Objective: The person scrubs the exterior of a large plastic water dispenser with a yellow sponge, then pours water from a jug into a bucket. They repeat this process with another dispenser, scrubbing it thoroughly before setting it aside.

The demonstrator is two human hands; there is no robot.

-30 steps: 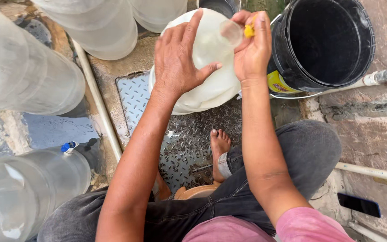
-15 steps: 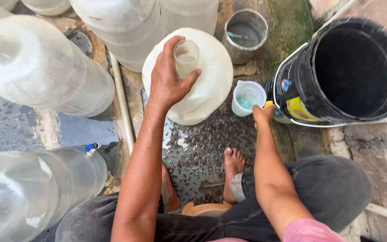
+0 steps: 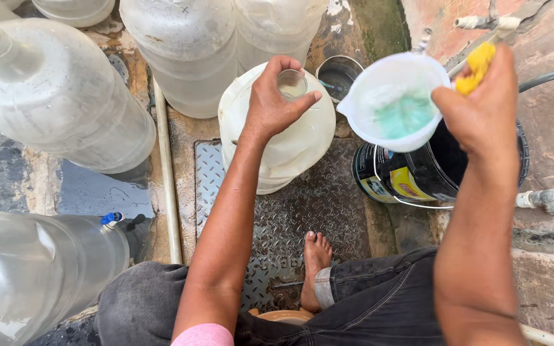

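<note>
Lifted from beside the black bucket [image 3: 444, 173], my right hand [image 3: 482, 109] is gripping the white jug [image 3: 389, 102] and yellow sponge [image 3: 476, 64], while my left hand [image 3: 277, 102] is clasping the water bottle's [image 3: 277, 147] neck, steadying it.

A pale translucent water jug [image 3: 290, 144] stands upright on the metal floor plate, its open neck gripped. A white plastic jug [image 3: 389, 102] holding greenish liquid is raised beside it, with a yellow sponge [image 3: 478, 64].

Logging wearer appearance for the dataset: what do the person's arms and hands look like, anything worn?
Both arms are bare from just below the shoulder down. The left hand and right hand carry no gloves, rings, watch or bands that show. A pink short sleeve edges the left upper arm; the right sleeve is out of frame. No markings are visible on either arm.
</note>
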